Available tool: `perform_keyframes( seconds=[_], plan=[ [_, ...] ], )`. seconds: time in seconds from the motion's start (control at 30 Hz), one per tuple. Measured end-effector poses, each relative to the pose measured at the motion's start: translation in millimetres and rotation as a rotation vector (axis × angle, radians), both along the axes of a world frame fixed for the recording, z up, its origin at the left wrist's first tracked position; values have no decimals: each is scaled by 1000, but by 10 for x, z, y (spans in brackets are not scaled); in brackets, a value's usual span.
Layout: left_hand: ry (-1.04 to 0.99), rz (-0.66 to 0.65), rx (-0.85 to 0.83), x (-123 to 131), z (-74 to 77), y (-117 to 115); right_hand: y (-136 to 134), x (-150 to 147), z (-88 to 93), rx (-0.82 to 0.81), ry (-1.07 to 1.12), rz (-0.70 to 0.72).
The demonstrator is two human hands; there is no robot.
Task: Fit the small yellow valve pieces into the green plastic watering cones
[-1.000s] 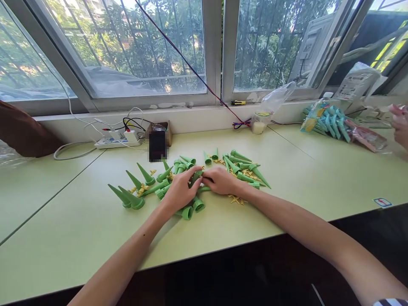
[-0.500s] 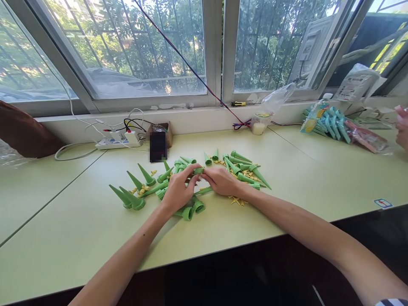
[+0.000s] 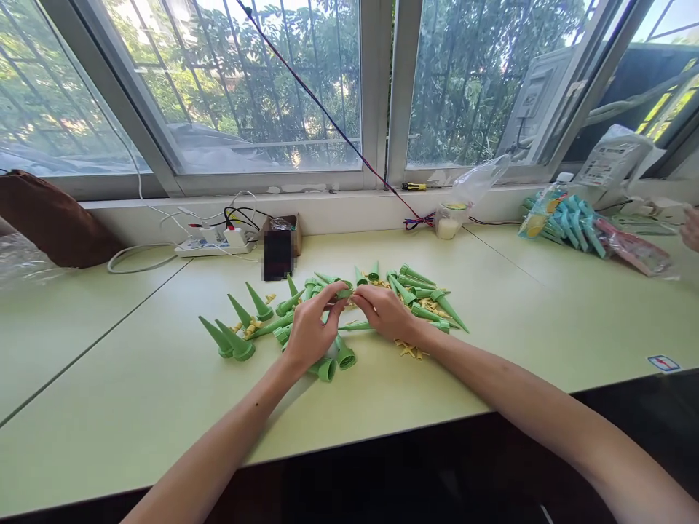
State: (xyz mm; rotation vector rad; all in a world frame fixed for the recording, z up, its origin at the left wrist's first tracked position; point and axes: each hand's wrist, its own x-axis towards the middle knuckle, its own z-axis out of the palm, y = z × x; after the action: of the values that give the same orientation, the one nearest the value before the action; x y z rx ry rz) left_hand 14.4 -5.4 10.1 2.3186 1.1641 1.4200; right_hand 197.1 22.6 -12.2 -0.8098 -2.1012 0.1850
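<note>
A heap of green plastic cone spikes (image 3: pixel 420 291) and small yellow pieces (image 3: pixel 408 350) lies on the pale green table (image 3: pixel 136 393). Over the middle of the heap, my left hand (image 3: pixel 309 331) pinches a green cone (image 3: pixel 343 294) by its wide end with thumb and forefinger. My right hand (image 3: pixel 389 311) meets it from the right, fingers curled at the same cone. What the right fingertips hold is hidden. Two more cones (image 3: pixel 333 362) lie just below my left hand.
A power strip with cables (image 3: pixel 210 244) and a small dark box (image 3: pixel 278 251) stand at the back by the window. A plastic jar and bag (image 3: pixel 453 215) sit on the right, then packed teal parts (image 3: pixel 568 215). Another person's hand (image 3: pixel 692 227) shows at the far right edge.
Both hands have lifted slightly off the heap and brought a green cone up between the fingertips. The view has shifted a little downward and left.
</note>
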Motion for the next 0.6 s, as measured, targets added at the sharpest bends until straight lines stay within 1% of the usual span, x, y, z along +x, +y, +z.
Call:
perform_keyframes(
  seconds=[0.13, 0.33, 0.6],
  plan=[
    [-33, 24, 14, 24, 25, -30, -18, -13, 11, 38, 84, 11],
    [-74, -25, -28, 36, 28, -54, -3, -3, 2, 133, 74, 30],
    [-83, -19, -85, 27, 9, -66, -7, 12, -20, 90, -9, -38]
  ],
)
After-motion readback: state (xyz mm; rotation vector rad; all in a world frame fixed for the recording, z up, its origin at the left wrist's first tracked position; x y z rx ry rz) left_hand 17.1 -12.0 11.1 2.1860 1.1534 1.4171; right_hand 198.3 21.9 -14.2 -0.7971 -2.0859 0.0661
